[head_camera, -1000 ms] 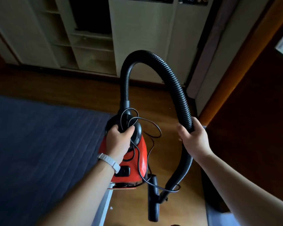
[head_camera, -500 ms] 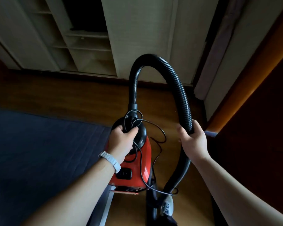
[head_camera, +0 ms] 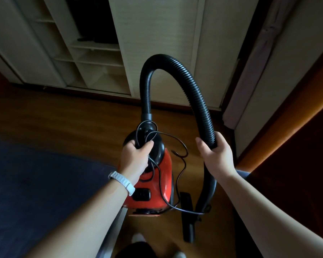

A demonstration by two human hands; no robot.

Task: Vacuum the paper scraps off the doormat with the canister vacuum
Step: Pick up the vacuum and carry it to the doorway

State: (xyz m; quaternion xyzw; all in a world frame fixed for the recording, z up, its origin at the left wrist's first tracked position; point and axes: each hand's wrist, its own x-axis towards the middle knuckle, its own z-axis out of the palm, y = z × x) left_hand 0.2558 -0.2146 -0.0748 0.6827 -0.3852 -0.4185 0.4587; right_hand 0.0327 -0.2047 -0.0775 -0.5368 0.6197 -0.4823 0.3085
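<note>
over wood floor (head_camera: 78, 116), left hand (head_camera: 135, 157) grips vacuum (head_camera: 157, 183); right hand (head_camera: 215, 157) grips hose (head_camera: 194, 86).

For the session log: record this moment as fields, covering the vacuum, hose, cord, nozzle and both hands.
vacuum: red canister with black top, over the wooden floor
hose: black, ribbed; arches up from the vacuum's top, then down to the nozzle
cord: loose loops draped over the vacuum
left hand: grips the vacuum's black top; white wristband on the wrist
right hand: grips the hose partway along
dark blue mat: on the floor at left
paper scraps: none visible
</note>
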